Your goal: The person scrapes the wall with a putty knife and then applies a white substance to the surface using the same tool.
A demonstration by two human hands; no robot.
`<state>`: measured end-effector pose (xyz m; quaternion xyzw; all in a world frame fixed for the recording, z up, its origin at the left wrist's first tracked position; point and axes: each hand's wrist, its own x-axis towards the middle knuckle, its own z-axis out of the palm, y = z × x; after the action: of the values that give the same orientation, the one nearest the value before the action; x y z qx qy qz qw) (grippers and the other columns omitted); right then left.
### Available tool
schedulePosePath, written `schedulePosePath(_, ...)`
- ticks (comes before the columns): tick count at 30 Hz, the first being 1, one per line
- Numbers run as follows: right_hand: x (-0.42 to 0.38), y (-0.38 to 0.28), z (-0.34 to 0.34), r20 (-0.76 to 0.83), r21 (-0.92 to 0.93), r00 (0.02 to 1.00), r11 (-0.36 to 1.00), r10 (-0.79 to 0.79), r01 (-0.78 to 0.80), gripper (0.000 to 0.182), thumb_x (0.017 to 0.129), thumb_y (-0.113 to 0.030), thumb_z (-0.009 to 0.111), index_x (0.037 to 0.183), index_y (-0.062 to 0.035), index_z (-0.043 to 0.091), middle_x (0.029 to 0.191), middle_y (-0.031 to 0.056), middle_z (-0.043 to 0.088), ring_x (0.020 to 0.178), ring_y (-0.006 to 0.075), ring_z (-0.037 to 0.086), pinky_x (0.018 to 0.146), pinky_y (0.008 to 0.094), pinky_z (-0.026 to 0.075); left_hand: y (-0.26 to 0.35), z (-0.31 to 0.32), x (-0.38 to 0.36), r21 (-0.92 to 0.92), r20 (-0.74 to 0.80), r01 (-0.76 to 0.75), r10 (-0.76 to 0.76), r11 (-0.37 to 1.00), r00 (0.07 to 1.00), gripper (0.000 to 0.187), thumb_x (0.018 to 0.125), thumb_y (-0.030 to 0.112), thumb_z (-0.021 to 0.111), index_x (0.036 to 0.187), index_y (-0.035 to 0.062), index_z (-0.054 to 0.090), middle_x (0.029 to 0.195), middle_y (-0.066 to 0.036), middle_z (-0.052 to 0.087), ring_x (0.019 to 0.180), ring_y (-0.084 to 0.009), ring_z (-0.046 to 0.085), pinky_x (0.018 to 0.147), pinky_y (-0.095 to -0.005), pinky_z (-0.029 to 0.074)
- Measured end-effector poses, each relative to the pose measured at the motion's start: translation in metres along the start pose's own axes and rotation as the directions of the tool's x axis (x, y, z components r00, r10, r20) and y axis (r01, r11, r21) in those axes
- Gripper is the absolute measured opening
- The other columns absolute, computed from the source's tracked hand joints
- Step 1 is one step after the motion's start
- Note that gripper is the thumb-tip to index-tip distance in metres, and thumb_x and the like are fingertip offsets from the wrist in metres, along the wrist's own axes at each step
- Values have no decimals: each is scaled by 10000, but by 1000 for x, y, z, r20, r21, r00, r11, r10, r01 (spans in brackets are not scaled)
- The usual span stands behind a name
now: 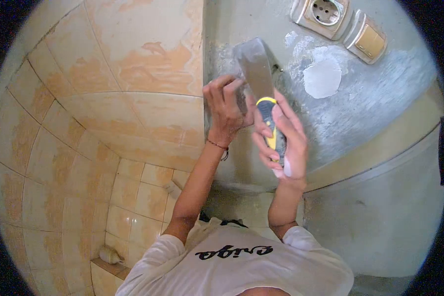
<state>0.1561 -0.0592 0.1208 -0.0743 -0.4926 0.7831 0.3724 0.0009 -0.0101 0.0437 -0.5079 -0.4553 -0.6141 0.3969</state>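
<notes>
My right hand (286, 135) is wrapped around the yellow-and-black handle of a putty knife (256, 66). The wide metal blade points up and to the left, over the grey wall (222, 29). To the left of the blade, my left hand (226, 104) has its fingers bent in by the tile edge. A greyish patch shows between its thumb and fingers, and what the hand holds, if anything, I cannot make out. A bright white filler patch (322, 79) lies on the wall to the right of the blade, with thinner white smears around it. A small dark hole (276, 67) shows beside the blade.
A power socket (325, 11) and a switch (370, 43) sit at the upper right. Orange-and-cream tiles (148, 44) cover the left wall. A ledge (380, 148) curves along the right below the painted wall. At the lower left, a pale rounded object (111, 254) rests on a small shelf.
</notes>
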Motion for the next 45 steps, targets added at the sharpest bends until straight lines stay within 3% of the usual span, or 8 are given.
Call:
schedulePosePath(12,7,-2,17,-84,-151,996,988,3,-16,488,1009,-190,375,1465,-56,263,722,49,393,399,56,321,280,172,236,-14,5,-12,15,4,-12,12,1000,1000,386,688,148,668,1042,65,537,1055,-105,553,975,-257,504,850,-382,333)
schedulePosePath(22,26,13,21,-17,-43,998,998,-53,52,508,1011,-202,383,1483,-102,225,742,60,393,407,66,333,273,172,250,-13,1,-16,-33,39,22,-21,999,999,305,743,57,635,1031,77,536,1057,-95,556,977,-240,505,855,-373,336)
schedulePosePath(26,13,9,24,5,13,982,982,-188,188,492,1010,-213,392,1471,-117,252,727,48,364,404,70,331,267,173,265,-14,-1,-14,-40,30,1,0,999,1000,305,743,81,647,1027,77,535,1064,-96,553,981,-240,506,862,-376,336)
schedulePosePath(34,-2,1,27,-30,-211,1000,977,-3,-4,493,1007,-200,401,1468,-82,270,746,59,429,411,66,341,313,166,234,-8,-10,-29,-89,-50,20,-24,996,998,322,755,150,645,1045,76,524,1039,-115,543,969,-244,505,852,-388,320)
schedulePosePath(35,-4,-2,33,-27,-193,998,980,-56,50,464,1002,-270,445,1414,-70,374,724,13,452,425,36,337,331,181,238,-8,-12,-28,-99,-26,36,-39,994,999,321,756,163,645,1043,81,526,1026,-110,542,954,-241,503,846,-386,317)
schedulePosePath(38,14,6,41,-131,-230,983,969,-126,94,452,1005,-258,429,1412,-70,378,720,12,455,413,36,336,332,180,235,-7,-14,-30,-117,-5,64,-65,991,998,338,746,220,639,1039,91,531,984,-105,535,934,-237,488,834,-385,307)
schedulePosePath(42,3,0,26,-32,-315,999,948,34,-42,461,1007,-252,428,1414,-49,355,730,9,470,431,34,356,335,187,242,-5,-22,-29,-102,-38,123,-128,987,991,230,788,209,646,971,117,541,987,-81,534,967,-256,459,846,-399,336)
schedulePosePath(45,3,1,41,-79,-270,992,960,-93,69,445,1004,-256,443,1389,-39,390,726,10,479,436,30,357,348,181,250,-10,-20,-29,-103,-54,120,-126,987,991,283,775,256,627,994,102,534,958,-90,534,946,-250,472,844,-397,318)
